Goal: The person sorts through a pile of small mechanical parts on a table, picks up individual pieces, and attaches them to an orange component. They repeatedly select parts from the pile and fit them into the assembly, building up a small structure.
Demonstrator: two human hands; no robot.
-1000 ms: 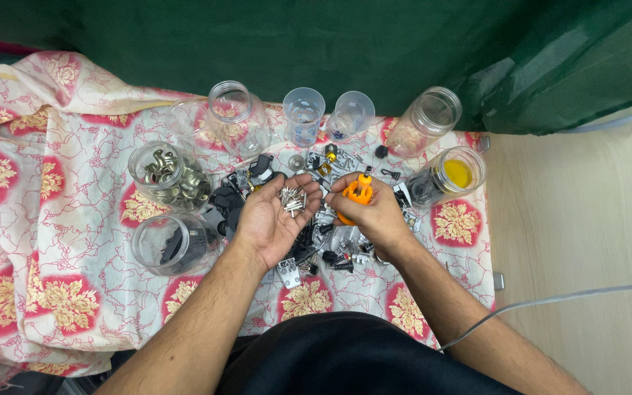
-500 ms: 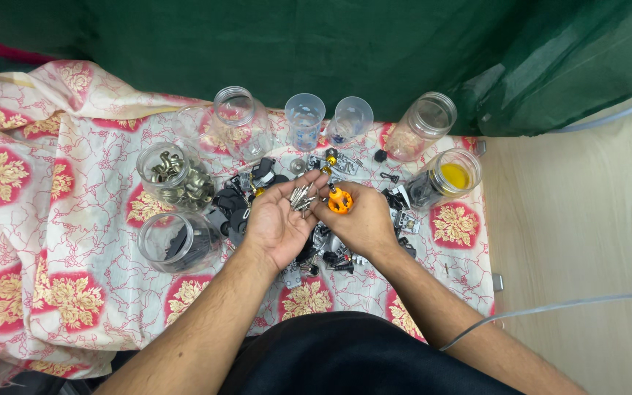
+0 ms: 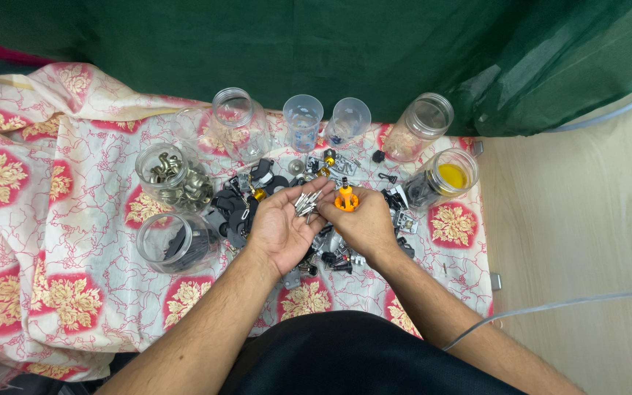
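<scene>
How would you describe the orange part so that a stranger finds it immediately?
Look at the flowered cloth with the jars. At its middle, the right hand holds the orange part at its fingertips. It is the only bright orange piece among grey and black hardware.

Both bare forearms reach forward and converge at centre, left hand point(image 3: 281, 228) palm up and cupped with fingers loosely spread, right hand point(image 3: 362, 223) turned knuckles up beside it, its fingers curled closed and its fingertips meeting the left hand's fingertips.
</scene>
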